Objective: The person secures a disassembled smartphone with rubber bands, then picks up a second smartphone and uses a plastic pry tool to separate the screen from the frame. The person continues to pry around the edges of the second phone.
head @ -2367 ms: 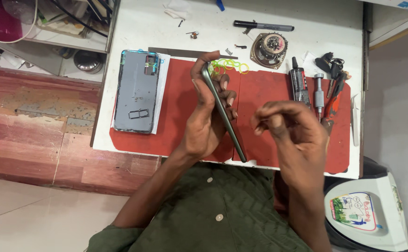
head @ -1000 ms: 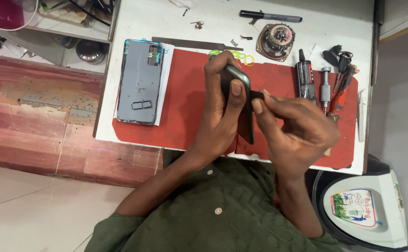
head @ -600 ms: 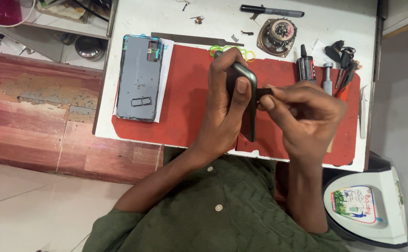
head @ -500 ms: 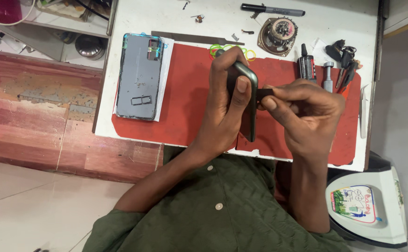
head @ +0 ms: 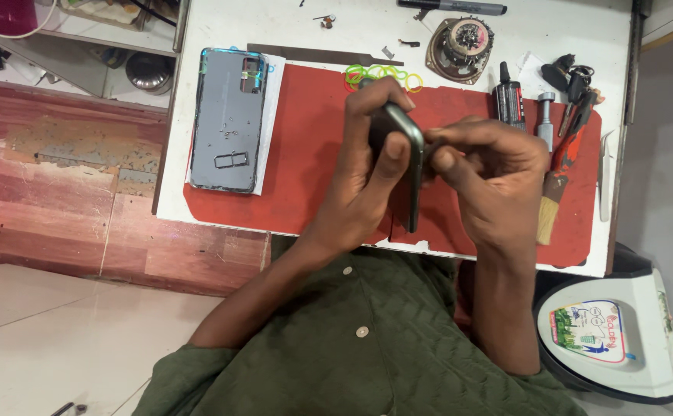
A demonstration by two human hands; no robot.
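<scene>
My left hand (head: 367, 166) grips a dark phone (head: 412, 173) held on edge above the red mat (head: 298, 154); thumb and fingers wrap its upper part. My right hand (head: 490, 173) pinches at the phone's right side near its upper edge; whatever sits between its fingertips is too small to make out. A grey phone back cover (head: 227, 119) lies flat on the mat's left end, over a white sheet. Green and yellow rubber bands (head: 383, 75) lie just beyond my left hand.
On the white table (head: 221, 31): a round speaker part (head: 460, 40), a black marker (head: 452, 8), a thin metal strip (head: 321, 54). At the right are a black glue bottle (head: 508, 104), screwdrivers, a brush (head: 550, 204) and tweezers (head: 603, 173). A white bin lid (head: 606, 339) sits at lower right.
The phone has swung from a slanted hold to upright on edge. My right hand moved in from the right and now pinches against the phone's side.
</scene>
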